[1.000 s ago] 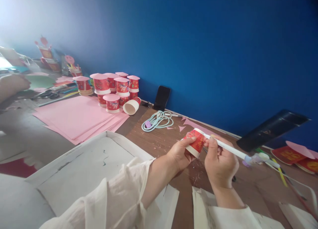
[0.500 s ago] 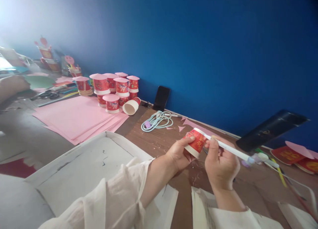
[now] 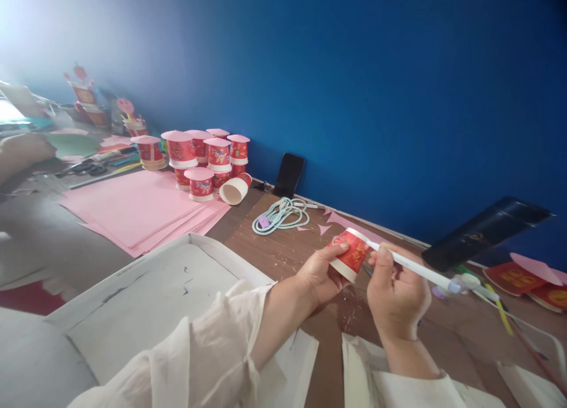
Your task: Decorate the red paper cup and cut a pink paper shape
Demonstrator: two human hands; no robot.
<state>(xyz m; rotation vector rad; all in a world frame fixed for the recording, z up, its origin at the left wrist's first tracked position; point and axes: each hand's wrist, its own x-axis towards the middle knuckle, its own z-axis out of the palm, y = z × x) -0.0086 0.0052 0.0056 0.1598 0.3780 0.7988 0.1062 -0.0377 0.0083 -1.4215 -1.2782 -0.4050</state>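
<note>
My left hand (image 3: 319, 273) grips a small red paper cup (image 3: 352, 255) with a white rim, tilted on its side above the brown table. My right hand (image 3: 396, 296) holds a long white pen-like tool (image 3: 416, 268), its tip against the cup's side. Both hands are close together at the middle right of the view. White sleeves cover my forearms.
A group of red cups with pink lids (image 3: 208, 157) stands on pink paper sheets (image 3: 133, 210) at the back left. A coiled pale green cable (image 3: 279, 214) and a black phone (image 3: 289, 175) lie by the blue wall. A white tray (image 3: 146, 302) sits near me; another person's hand (image 3: 22, 154) is far left.
My right hand and the white tool have shifted slightly to the right and down along the cup. The left hand keeps the cup nearly still.
</note>
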